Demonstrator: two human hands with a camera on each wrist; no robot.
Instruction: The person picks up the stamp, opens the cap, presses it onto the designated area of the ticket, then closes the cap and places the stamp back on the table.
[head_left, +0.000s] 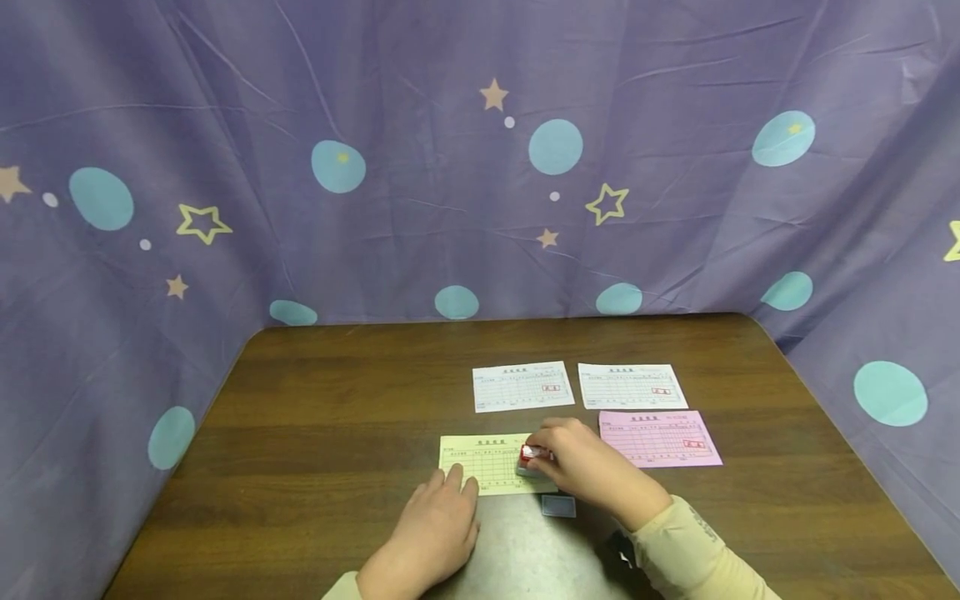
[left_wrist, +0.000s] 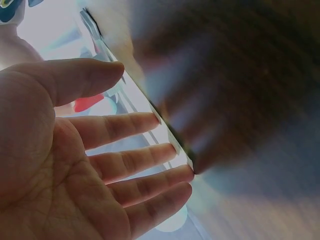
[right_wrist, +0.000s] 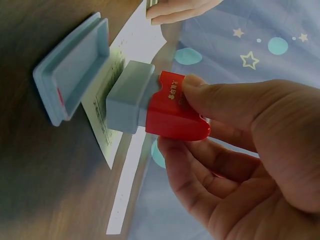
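A red and grey self-inking stamp [right_wrist: 172, 107] is pinched between the thumb and fingers of my right hand [head_left: 581, 462]. Its grey base stands on the right part of a yellow printed form [head_left: 480, 467], as the head and right wrist views show. My left hand [head_left: 438, 521] has its fingers straight, with the fingertips on the form's lower left edge. Beside the stamp, just below the form, lies its grey cap [head_left: 558, 506], hollow side up in the right wrist view. The print under the stamp is hidden.
Two white forms [head_left: 522, 387] [head_left: 632, 386] lie farther back on the brown table [head_left: 337, 400], and a pink form [head_left: 660, 439] lies to the right. Each bears a red boxed stamp mark. A purple patterned curtain [head_left: 420, 208] hangs around the table's back and sides.
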